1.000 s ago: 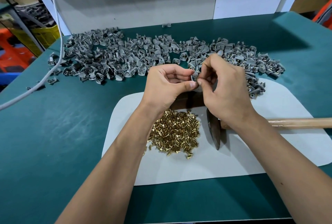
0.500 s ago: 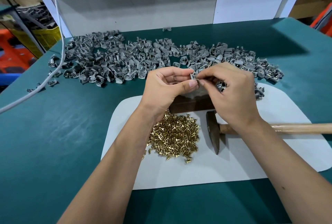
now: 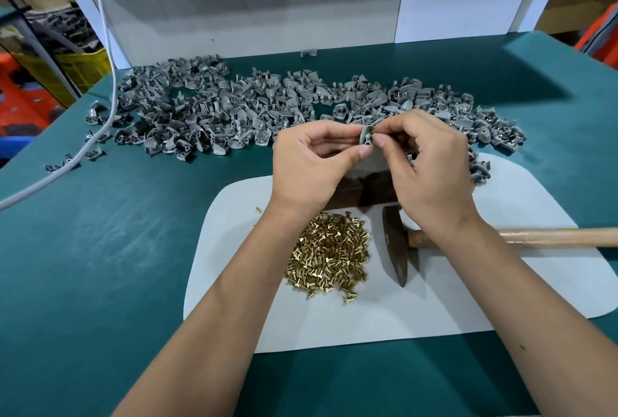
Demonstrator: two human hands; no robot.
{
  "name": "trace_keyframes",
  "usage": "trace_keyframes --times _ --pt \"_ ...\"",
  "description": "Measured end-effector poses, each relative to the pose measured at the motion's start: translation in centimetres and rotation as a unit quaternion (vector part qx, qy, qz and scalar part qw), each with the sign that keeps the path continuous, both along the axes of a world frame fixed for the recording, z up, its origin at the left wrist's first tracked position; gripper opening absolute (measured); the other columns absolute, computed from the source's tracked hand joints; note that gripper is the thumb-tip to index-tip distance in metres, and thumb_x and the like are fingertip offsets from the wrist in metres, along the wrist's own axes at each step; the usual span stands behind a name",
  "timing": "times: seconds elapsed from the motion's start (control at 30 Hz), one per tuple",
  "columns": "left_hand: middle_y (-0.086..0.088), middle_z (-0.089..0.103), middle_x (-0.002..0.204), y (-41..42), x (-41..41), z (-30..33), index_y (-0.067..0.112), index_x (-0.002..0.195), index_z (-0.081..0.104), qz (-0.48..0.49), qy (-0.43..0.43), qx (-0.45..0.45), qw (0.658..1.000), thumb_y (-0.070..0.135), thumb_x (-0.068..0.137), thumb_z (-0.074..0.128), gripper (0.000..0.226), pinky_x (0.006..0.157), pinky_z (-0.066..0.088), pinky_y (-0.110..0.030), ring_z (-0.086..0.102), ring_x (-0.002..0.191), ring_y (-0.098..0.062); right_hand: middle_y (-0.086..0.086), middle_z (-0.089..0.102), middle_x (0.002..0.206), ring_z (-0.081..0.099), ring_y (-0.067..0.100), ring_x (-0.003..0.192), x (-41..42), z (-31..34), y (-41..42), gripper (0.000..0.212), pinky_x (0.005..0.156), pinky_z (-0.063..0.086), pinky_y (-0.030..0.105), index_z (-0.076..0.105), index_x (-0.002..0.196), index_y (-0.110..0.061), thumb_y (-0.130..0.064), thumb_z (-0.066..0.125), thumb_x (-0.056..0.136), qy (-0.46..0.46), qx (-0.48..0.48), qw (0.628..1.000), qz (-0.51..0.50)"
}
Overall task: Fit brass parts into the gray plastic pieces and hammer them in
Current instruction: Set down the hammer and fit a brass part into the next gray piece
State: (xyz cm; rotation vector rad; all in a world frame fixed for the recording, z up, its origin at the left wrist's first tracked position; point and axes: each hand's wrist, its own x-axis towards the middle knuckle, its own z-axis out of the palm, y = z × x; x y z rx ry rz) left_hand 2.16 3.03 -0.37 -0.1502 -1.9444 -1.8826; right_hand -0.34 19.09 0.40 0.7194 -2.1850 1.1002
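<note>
Green bench (image 3: pixel 100 266), gray pile behind, brass heap close for quick reach
My left hand (image 3: pixel 311 165) pinches one gray piece (image 3: pixel 365 135); right fingertips (image 3: pixel 379 139) pinch at its socket, hammer (image 3: pixel 396 246) waiting

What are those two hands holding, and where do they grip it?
One gray piece, off the table. The left hand pinches its left edge; the right hand pinches at its right face, perhaps on a brass part too small to make out.

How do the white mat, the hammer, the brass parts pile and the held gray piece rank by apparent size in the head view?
1. white mat
2. hammer
3. brass parts pile
4. gray piece, pinched by the left hand and right hand
</note>
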Motion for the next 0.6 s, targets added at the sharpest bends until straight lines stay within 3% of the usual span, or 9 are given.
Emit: trace_keyframes --times 0.13,0.37,0.6 --pt "-0.016 0.078 0.097 0.18 0.10 0.06 -0.002 0.100 0.076 -0.005 -0.017 0.026 1.000 -0.009 0.074 0.084 0.027 0.081 0.062 -0.035 0.076 0.088 -0.025 0.004 0.070 0.092 0.061 0.013 0.085 0.14 -0.04 -0.11 0.007 0.078 0.044 0.012 0.075 0.098 -0.004 -0.007 0.069 0.095 0.009 0.002 1.000 -0.009" --pt "-0.018 0.078 0.090 0.49 0.41 0.37 -0.001 0.093 0.076 -0.006 -0.036 0.035 0.999 -0.011 0.075 0.082 0.022 0.070 0.061 -0.028 0.073 0.078 -0.019 0.004 0.069 0.087 0.059 0.013 0.080 0.70 -0.23 -0.42 0.005 0.074 0.042 0.009 0.072 0.093 -0.003 -0.004 0.068 0.092 0.016 -0.005 0.999 -0.029" --pt "-0.017 0.078 0.089 0.82 0.64 0.38 0.000 0.091 0.076 0.012 -0.047 0.016 0.999 -0.010 0.074 0.084 0.021 0.079 0.064 -0.043 0.075 0.082 -0.027 0.003 0.068 0.086 0.058 0.013 0.078 0.92 -0.29 -0.54 0.003 0.072 0.041 0.007 0.071 0.091 -0.003 -0.002 0.069 0.090 0.001 -0.004 0.999 -0.036"
